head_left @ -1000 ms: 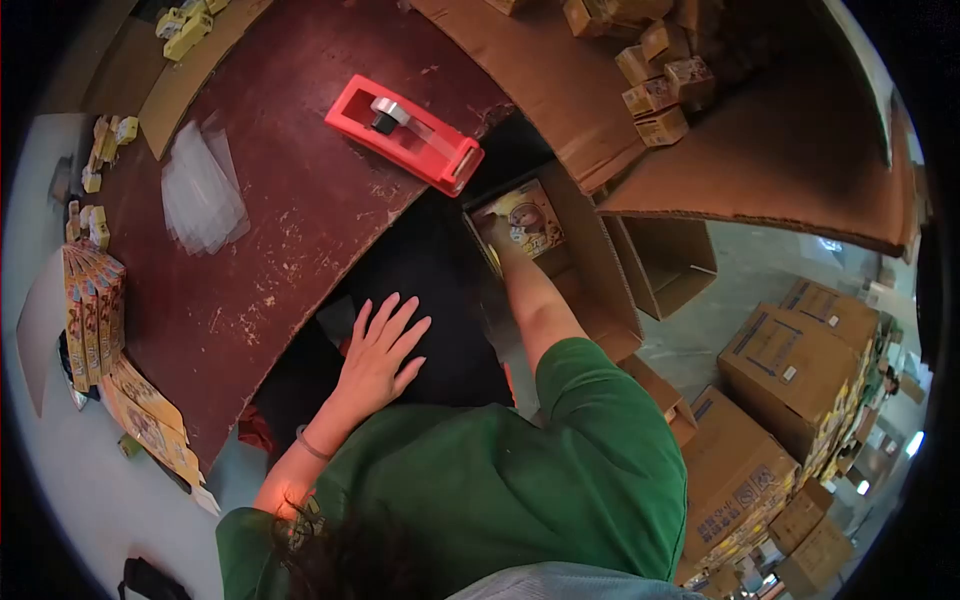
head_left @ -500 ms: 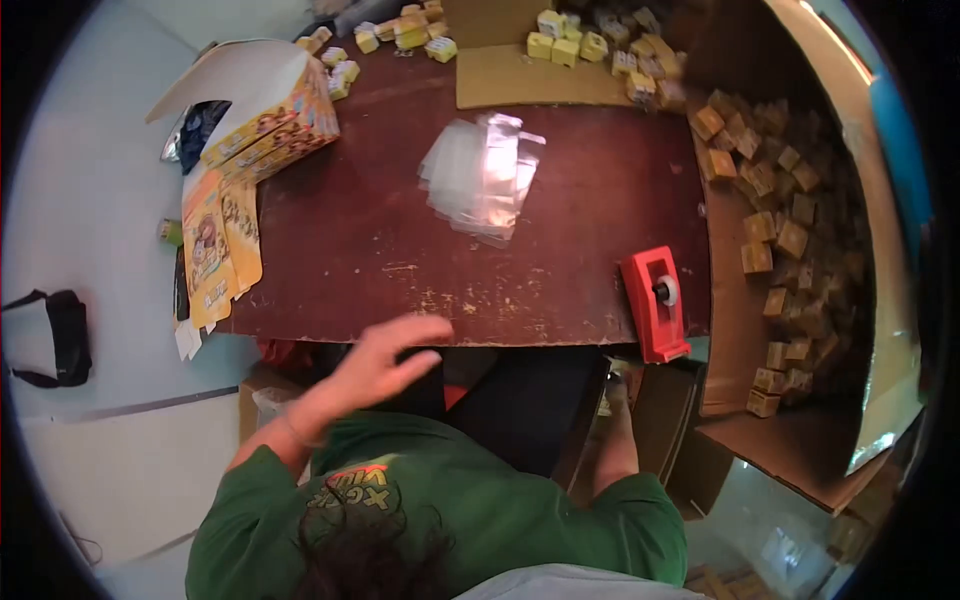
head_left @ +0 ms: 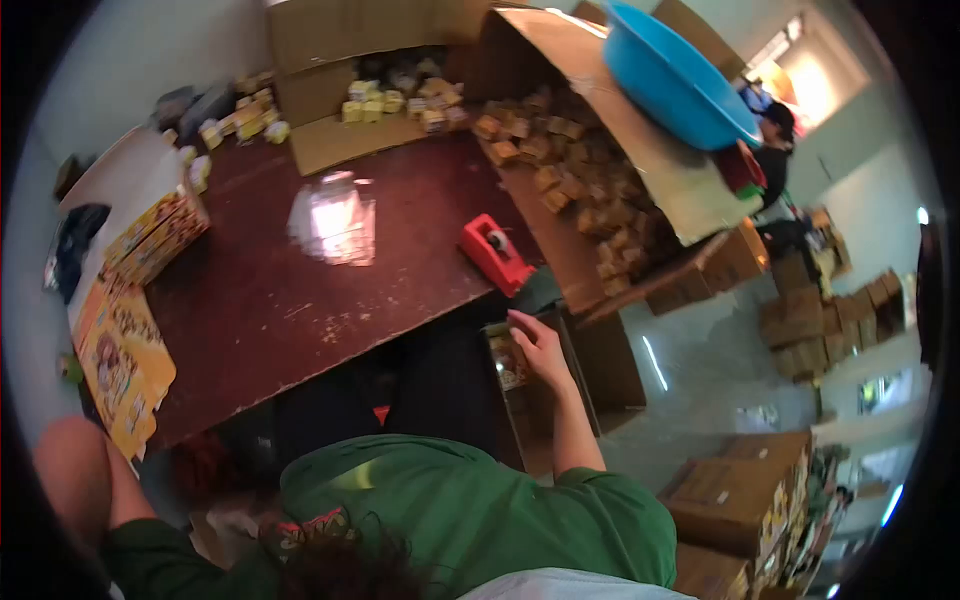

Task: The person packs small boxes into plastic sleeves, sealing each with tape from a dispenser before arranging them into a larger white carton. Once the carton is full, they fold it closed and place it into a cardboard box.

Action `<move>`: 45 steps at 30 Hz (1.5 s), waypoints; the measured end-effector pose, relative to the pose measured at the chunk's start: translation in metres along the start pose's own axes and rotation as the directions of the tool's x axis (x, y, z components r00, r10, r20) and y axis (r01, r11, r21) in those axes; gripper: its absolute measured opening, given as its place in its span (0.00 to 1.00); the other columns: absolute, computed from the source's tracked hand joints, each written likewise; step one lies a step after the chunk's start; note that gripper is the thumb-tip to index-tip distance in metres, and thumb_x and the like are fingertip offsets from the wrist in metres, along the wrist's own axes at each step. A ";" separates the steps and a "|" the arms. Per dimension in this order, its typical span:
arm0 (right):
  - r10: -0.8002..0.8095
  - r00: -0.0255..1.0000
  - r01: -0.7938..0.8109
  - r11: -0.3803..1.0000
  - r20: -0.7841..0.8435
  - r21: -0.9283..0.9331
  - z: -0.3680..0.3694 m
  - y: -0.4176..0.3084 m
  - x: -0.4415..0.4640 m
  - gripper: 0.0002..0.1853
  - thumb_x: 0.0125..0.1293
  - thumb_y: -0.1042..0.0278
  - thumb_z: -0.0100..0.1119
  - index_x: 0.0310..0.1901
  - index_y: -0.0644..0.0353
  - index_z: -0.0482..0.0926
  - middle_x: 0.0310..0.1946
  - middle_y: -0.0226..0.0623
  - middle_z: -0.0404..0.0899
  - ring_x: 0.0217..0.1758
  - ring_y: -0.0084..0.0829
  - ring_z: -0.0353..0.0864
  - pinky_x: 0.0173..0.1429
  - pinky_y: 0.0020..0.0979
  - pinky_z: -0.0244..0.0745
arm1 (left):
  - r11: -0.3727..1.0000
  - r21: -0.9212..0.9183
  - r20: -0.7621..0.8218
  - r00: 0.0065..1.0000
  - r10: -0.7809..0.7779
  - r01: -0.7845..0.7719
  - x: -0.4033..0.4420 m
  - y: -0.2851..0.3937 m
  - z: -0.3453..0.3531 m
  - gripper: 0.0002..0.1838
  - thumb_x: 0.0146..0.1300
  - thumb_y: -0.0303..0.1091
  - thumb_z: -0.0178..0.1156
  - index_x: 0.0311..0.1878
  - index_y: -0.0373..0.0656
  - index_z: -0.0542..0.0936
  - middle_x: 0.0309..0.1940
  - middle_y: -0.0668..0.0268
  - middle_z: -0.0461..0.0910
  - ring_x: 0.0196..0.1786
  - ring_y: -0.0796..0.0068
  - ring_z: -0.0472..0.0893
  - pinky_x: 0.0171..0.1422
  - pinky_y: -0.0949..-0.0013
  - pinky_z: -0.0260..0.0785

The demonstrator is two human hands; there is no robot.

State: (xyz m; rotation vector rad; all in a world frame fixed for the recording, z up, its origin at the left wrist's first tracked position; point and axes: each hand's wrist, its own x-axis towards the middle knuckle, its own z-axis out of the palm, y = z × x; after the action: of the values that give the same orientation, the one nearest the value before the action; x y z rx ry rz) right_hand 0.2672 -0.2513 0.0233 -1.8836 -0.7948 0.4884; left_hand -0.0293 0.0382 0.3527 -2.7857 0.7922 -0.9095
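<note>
My right hand (head_left: 541,350) is above the open carton (head_left: 540,440) beside the table's front right corner. Its fingers point left with a gap at the thumb, and nothing shows in it. Inside that carton, below the fingers, lies a printed item (head_left: 508,362). Close by on the table stands a red tape dispenser (head_left: 497,256) with a roll in it. My left arm (head_left: 75,470) is bent at the far left edge; its hand does not show. A spread stack of clear plastic bags (head_left: 338,222) lies shiny on the dark red table (head_left: 240,300).
Left are an open printed display box (head_left: 160,225) and flat yellow printed card (head_left: 118,350). Small yellow boxes (head_left: 375,105) sit at the back. A large carton of small orange boxes (head_left: 590,190) flanks the table, with a blue basin (head_left: 680,75) above. Another person (head_left: 772,160) is beyond.
My view has swung to the right. My right hand has risen out of the carton beside the table. My left hand has moved from the table's front edge out of sight at left.
</note>
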 end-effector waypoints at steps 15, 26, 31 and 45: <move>-0.358 0.914 0.355 0.933 -0.192 -0.051 -0.056 -0.183 -0.003 0.14 0.70 0.77 0.57 0.56 0.65 0.80 0.47 0.35 0.83 0.51 0.24 0.80 0.58 0.25 0.73 | 0.951 0.062 -0.197 0.930 0.310 -0.303 -0.016 0.026 -0.030 0.15 0.68 0.27 0.57 0.57 0.39 0.79 0.60 0.58 0.77 0.64 0.66 0.75 0.69 0.63 0.65; -0.263 0.858 0.272 0.961 0.442 0.044 0.100 -0.156 0.037 0.15 0.69 0.74 0.59 0.56 0.64 0.79 0.46 0.37 0.84 0.50 0.26 0.82 0.56 0.28 0.75 | 0.621 0.062 -0.869 0.348 -0.351 0.781 -0.212 -0.047 -0.094 0.14 0.69 0.27 0.56 0.56 0.39 0.79 0.62 0.59 0.77 0.65 0.68 0.74 0.71 0.64 0.63; -0.216 0.671 0.175 0.976 0.709 0.133 0.194 -0.179 0.083 0.17 0.71 0.72 0.58 0.60 0.62 0.78 0.50 0.37 0.82 0.52 0.25 0.80 0.55 0.29 0.77 | 0.244 0.504 -0.378 0.465 -0.800 0.829 -0.373 -0.144 0.059 0.22 0.56 0.38 0.70 0.55 0.45 0.81 0.59 0.58 0.76 0.63 0.54 0.74 0.66 0.58 0.66; -0.400 0.828 0.123 0.813 0.393 0.569 0.252 -0.220 0.179 0.42 0.72 0.52 0.55 0.78 0.57 0.45 0.75 0.46 0.53 0.74 0.36 0.60 0.75 0.37 0.58 | 0.654 -0.157 -0.190 0.627 -0.755 0.740 -0.237 -0.027 -0.001 0.06 0.54 0.28 0.67 0.34 0.44 0.79 0.29 0.67 0.72 0.42 0.62 0.74 0.55 0.58 0.62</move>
State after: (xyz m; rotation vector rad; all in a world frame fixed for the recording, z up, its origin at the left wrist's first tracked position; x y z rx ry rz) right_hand 0.1635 0.1009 0.1178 -1.1088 -1.1180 0.9283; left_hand -0.1802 0.1821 0.2366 -3.1031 -0.4461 -1.3559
